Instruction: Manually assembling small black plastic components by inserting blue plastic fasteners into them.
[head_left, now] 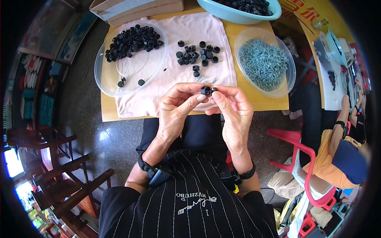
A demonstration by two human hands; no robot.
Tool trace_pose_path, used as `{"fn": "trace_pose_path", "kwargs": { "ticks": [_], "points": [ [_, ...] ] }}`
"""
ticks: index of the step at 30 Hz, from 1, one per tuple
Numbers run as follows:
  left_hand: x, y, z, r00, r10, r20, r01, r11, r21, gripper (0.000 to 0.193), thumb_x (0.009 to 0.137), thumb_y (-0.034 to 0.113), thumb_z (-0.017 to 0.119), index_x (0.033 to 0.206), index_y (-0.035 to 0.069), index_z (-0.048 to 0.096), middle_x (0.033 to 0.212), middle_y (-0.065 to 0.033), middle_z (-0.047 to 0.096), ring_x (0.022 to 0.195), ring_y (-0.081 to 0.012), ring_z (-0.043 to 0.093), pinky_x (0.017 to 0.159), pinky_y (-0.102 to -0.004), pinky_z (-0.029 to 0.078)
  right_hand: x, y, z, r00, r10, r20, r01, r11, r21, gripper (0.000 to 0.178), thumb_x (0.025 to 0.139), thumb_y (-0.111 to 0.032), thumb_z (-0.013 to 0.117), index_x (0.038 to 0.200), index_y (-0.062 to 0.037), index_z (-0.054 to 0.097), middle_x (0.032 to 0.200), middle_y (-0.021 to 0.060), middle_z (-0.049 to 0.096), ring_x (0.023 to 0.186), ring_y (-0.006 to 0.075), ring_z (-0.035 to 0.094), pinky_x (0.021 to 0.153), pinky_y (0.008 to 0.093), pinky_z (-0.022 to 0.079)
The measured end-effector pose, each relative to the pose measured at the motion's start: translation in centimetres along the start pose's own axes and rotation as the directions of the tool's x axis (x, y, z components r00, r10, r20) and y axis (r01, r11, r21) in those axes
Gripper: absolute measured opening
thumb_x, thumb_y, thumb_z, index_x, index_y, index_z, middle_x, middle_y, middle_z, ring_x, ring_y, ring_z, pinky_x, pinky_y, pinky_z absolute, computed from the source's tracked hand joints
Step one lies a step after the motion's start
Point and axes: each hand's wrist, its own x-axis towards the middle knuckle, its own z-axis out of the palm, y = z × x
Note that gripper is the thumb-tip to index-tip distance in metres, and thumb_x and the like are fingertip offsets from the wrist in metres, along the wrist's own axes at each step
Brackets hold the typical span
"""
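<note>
My left hand (177, 104) pinches a small black cylindrical plastic piece (205, 90) between thumb and fingers. A coiled spring seems to show in its opening. My right hand (233, 106) is closed beside it, thumb and forefinger on a smaller dark piece (214, 90) that meets or nearly meets the cylinder. Both hands are raised at the table's near edge. Just beyond them, a loose group of black round plastic pieces (204, 55) lies on a pale pink cloth (168, 85), with a few thin silvery bits (201, 78) near my fingers.
At the left, a clear plastic lid or tray (104, 81) holds a heap of black pieces. A clear tub (291, 77) of small silvery metal parts stands right. Behind are a cardboard box (139, 11) and a light blue basin (238, 16). Another person (337, 146) sits at the right.
</note>
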Motion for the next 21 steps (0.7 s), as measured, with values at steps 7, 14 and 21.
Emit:
{"fn": "trace_pose_path", "kwargs": {
  "ticks": [7, 14, 21],
  "points": [
    [0.28, 0.00, 0.25, 0.998, -0.069, -0.011, 0.067, 0.987, -0.149, 0.022, 0.088, -0.001, 0.062, 0.110, -0.001, 0.059, 0.111, -0.0157, 0.065, 0.094, -0.0181, 0.065, 0.088, -0.0306, 0.052, 0.09, -0.15, 0.10, 0.999, 0.016, -0.030, -0.013, 0.997, 0.079, 0.020, 0.090, -0.007, 0.063, 0.106, 0.0030, 0.058, 0.097, 0.0103, 0.066, 0.081, 0.0127, 0.066, 0.062, 0.0212, 0.055],
    [0.29, -0.01, 0.02, 0.996, -0.084, -0.014, 0.080, 0.983, -0.167, 0.022, 0.088, -0.001, 0.062, 0.110, -0.001, 0.058, 0.112, -0.0175, 0.065, 0.095, -0.0195, 0.065, 0.088, -0.0313, 0.053, -0.02, -0.11, 0.12, 1.000, -0.002, -0.026, 0.003, 1.000, 0.026, 0.019, 0.090, -0.007, 0.063, 0.106, 0.0036, 0.058, 0.097, 0.0107, 0.066, 0.081, 0.0121, 0.066, 0.062, 0.0208, 0.055],
    [0.03, -0.14, 0.21, 1.000, 0.009, -0.016, -0.009, 1.000, -0.004, 0.023, 0.086, -0.002, 0.063, 0.109, -0.002, 0.059, 0.110, -0.0156, 0.065, 0.098, -0.0180, 0.064, 0.090, -0.0303, 0.052, -0.17, -0.12, 0.05, 0.998, -0.055, -0.015, 0.053, 0.992, -0.111, 0.017, 0.089, -0.005, 0.064, 0.102, 0.0048, 0.060, 0.095, 0.0107, 0.066, 0.080, 0.0121, 0.066, 0.063, 0.0220, 0.056]
  ]
}}
